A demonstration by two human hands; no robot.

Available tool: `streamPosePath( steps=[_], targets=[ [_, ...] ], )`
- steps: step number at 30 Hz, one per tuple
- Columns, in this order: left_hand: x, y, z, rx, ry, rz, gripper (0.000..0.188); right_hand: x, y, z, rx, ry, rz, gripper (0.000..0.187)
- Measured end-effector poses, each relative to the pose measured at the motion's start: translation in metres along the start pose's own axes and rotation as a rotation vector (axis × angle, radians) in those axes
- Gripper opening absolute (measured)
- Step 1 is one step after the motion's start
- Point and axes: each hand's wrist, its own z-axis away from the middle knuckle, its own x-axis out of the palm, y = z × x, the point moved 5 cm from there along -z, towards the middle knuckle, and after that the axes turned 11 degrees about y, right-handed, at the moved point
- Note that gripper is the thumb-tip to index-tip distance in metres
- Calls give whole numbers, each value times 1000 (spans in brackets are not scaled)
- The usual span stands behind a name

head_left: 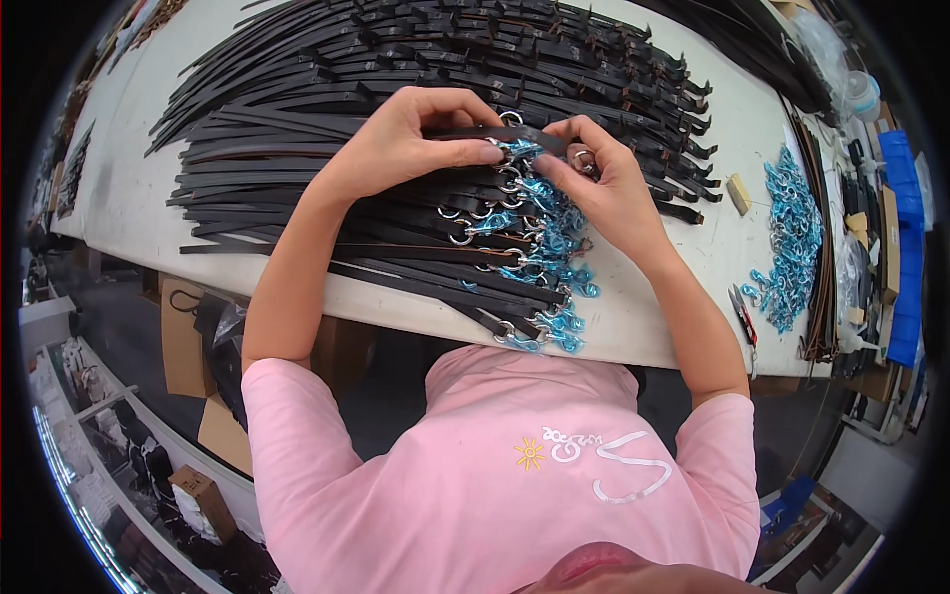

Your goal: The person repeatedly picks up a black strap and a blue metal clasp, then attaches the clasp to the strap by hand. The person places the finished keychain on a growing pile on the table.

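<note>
Both hands are raised over the strap pile, holding one black strap [534, 137] between them. My left hand [396, 144] pinches it between thumb and fingers, close to a silver ring. At the strap's end, my right hand [614, 193] is closed, with thumb and curled fingers on it; a ring shows by these fingers. Under the hands lie many black straps [416, 259] with silver rings and snap hooks [559, 243] in shiny blue film at their right ends. Farther back are rows of black straps [327, 69] with upturned ends. My fingers partly hide the held strap's end.
On the white table [643, 307], a heap of blue-wrapped snap hooks [795, 238] lies at right. Near it are a red-handled cutting tool [744, 322], a small tan block [738, 195] and brown straps [823, 277]. Blue bins [901, 218] stand beyond. Cardboard [188, 346] is below left.
</note>
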Motion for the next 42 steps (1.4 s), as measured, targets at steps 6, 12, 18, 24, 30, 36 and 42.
streamPosePath(
  steps=[6,12,18,24,30,36,42],
  targets=[
    [-3,37,7,90,343,-4,16,-34,-25,20,79,-287,-202,43],
    [95,68,16,106,-52,-107,6,-60,-42,47,132,-443,-279,48],
    [121,49,-9,-119,-141,-79,18,-92,3,51,283,-174,-380,29],
    [125,40,-18,-193,-170,-6,26,-95,19,50,290,-84,-550,28],
    [126,38,-16,-155,-134,-40,24,-94,21,51,308,-104,-561,33],
    [130,41,-13,-13,-55,-46,25,-81,24,55,451,-165,-684,30],
    [128,43,-9,-95,-102,-88,22,-68,30,59,597,-184,-860,25]
  ],
)
